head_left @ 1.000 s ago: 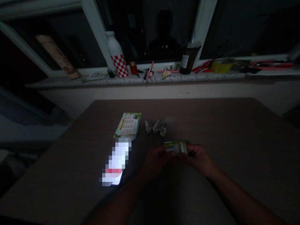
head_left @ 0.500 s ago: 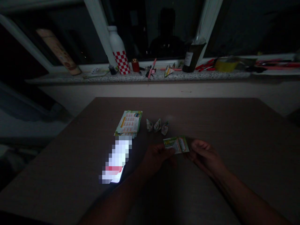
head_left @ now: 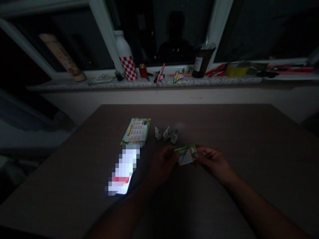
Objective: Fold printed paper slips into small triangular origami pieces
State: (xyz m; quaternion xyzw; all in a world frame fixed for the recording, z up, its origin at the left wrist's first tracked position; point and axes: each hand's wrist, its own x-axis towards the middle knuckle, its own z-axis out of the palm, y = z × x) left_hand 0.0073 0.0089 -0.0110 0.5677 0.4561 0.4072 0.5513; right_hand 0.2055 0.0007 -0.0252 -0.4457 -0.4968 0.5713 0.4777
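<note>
The room is dim. My left hand and my right hand both pinch a small green and white printed paper card just above the brown table. The card is tilted, one corner folded over. Three small folded paper pieces stand in a row on the table just beyond my hands. A stack of the same printed cards lies to the left of them.
A lit phone lies on the table left of my left hand. The windowsill behind holds a red-checked white bottle, a dark bottle, a small red can, pens, a yellow tape roll and a tall tube.
The card was held flat between both hands; my right hand let go briefly, then gripped it again, and the card is now tilted with a corner folded.
</note>
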